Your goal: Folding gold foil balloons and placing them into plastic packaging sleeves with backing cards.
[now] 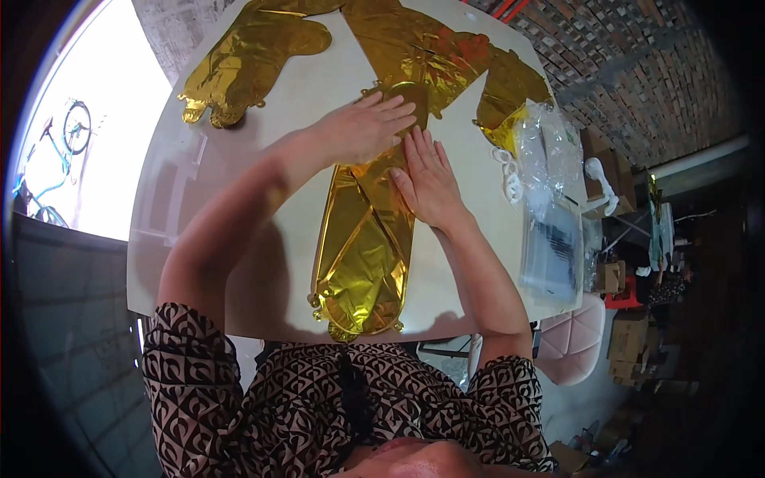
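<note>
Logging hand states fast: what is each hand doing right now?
Left hand: open, palm flat on the gold foil balloon, gripping nothing.
Right hand: open, fingers straight, pressed flat on the same balloon.

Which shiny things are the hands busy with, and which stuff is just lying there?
In use:
- left hand and right hand, both flat on the gold foil balloon

Just lying about:
- other gold foil balloons
- clear plastic bag
- pink chair

Gold foil balloons (362,247); cream table (303,103); black-and-beige patterned sleeves (191,374); pink chair (570,342).
</note>
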The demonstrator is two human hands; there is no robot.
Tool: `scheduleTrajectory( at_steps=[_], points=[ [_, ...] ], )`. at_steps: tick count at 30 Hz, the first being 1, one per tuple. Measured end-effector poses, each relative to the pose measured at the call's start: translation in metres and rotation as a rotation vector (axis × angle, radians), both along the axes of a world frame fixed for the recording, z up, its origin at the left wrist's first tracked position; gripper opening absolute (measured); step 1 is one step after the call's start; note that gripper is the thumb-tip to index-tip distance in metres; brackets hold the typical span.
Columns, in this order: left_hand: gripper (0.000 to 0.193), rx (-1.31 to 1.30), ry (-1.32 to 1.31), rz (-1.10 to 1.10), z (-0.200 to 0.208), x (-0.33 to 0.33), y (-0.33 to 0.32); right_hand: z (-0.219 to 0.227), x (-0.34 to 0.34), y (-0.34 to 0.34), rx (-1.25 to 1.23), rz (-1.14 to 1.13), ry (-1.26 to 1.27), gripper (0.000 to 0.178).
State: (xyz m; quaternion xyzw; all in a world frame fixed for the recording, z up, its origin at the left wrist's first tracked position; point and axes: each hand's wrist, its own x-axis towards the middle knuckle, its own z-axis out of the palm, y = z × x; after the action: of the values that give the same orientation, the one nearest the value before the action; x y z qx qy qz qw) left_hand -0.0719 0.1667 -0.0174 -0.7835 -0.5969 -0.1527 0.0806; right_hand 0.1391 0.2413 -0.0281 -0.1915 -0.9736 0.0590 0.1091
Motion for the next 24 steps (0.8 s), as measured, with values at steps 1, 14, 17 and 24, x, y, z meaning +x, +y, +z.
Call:
scheduleTrajectory(
  at_steps=[1,14,17,24],
  points=[
    [0.05,-0.067,-0.022,-0.004,-0.003,0.001,0.003,-0.002,0.0,0.001,0.008,0.0,-0.005,0.073],
    [0.049,-0.172,-0.164,0.035,-0.019,0.006,0.005,0.015,0.025,-0.016,-0.006,0.105,-0.172,0.075],
    [0.049,-0.156,-0.171,0.012,-0.023,0.003,0.006,0.023,0.064,-0.057,-0.009,0.219,-0.288,0.081],
    [0.051,-0.131,-0.129,0.004,-0.022,0.001,0.007,0.098,0.121,-0.079,-0.786,0.589,-0.675,0.072]
  ],
)
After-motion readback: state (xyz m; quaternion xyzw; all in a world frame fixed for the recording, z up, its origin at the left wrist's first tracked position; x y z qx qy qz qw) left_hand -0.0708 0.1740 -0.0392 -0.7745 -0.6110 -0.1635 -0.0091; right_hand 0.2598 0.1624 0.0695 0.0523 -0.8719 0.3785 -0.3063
